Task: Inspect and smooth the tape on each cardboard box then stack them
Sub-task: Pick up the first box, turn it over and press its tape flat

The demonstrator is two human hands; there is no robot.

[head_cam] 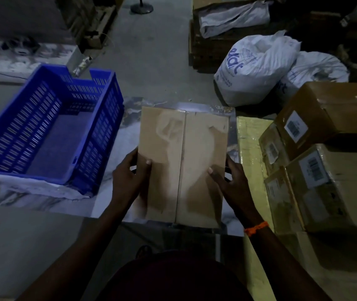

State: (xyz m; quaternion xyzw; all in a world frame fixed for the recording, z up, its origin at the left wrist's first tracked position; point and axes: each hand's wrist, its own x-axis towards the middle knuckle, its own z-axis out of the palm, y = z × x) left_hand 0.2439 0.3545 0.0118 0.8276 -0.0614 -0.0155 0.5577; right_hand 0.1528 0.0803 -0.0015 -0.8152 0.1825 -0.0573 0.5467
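Observation:
A flat cardboard box [184, 148] lies on the marble-patterned table [116, 148], its centre seam running away from me under glossy clear tape. My left hand [129, 177] grips the box's left edge, thumb on top. My right hand [229, 181] grips the right edge, thumb lying on the top face. To the right stand stacked cardboard boxes with barcode labels [325, 181], one more on top [329, 114].
A blue slotted plastic crate [49, 135] sits on the table to the left. A yellow wrapped package [249, 144] lies between the held box and the stack. White printed sacks [255, 66] and more cartons are on the floor beyond.

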